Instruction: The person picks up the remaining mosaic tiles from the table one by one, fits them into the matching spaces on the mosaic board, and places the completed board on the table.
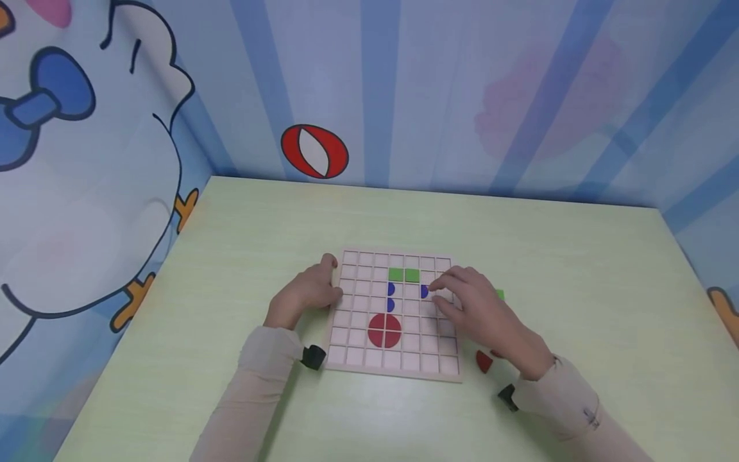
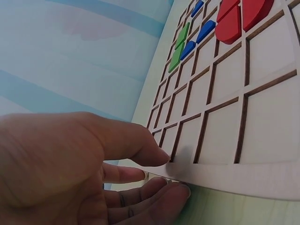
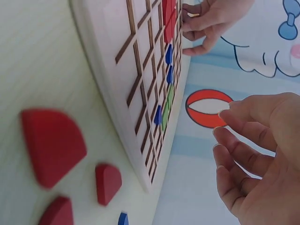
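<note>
A pale wooden grid board lies on the table. My left hand grips its left edge, thumb on the rim and fingers beside and below. Over the board's right part hovers my right hand, fingers loosely bent and apart, with nothing seen between them. Close to its fingertips is a blue half-circle piece in a cell. Two more blue half-circles stand in a column under two green squares. Below them, red quarter-circles form a disc.
Loose red quarter-circles lie on the table right of the board, along with a small blue piece. A green piece shows partly behind my right hand. A printed wall stands behind the table.
</note>
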Demonstrator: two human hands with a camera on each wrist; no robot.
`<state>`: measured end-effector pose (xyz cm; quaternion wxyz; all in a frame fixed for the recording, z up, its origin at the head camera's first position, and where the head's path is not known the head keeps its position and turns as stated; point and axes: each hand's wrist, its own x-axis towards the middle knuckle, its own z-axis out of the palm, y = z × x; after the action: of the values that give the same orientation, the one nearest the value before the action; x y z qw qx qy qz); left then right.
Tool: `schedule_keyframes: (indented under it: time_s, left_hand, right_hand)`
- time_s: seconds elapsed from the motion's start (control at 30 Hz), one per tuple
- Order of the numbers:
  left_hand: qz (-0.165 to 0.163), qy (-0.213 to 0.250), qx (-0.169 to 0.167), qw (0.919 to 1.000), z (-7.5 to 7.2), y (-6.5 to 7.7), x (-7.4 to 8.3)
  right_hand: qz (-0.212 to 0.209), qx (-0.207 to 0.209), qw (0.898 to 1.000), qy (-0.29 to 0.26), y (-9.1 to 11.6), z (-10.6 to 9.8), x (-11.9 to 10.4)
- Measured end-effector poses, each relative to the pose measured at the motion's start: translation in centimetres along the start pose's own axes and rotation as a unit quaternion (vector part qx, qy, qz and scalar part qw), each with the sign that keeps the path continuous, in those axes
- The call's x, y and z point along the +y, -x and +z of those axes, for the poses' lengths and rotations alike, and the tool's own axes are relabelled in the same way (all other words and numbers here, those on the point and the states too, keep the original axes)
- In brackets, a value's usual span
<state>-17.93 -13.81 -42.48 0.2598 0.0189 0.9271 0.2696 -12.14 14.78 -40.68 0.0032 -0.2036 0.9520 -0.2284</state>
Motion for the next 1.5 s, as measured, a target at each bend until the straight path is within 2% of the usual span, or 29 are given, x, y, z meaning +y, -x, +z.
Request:
schedule_keyframes:
  time_s: [0.23,0.77,1.1,1.5]
  left_hand:
    - [0.001,0.01,-0.002,1.0,-0.2,0.0,-0.2]
    - [0.001,0.014,-0.003,0.9999,0.1,-0.1,-0.2]
    - [0.0,0.013,-0.001,0.9999,0.1,0.0,-0.2]
    - [0.003,0.009,0.001,1.0,0.1,0.0,-0.3]
  right_hand:
    - [0.007,0.01,1.0,-0.001,1.1,-0.8,1.3]
    - [0.073,-0.032,0.997,0.008,3.7,-0.9,4.8]
    - [0.081,-0.092,0.992,0.039,4.0,-0.1,5.7]
    - [0.054,-0.089,0.993,0.06,4.1,0.4,5.9]
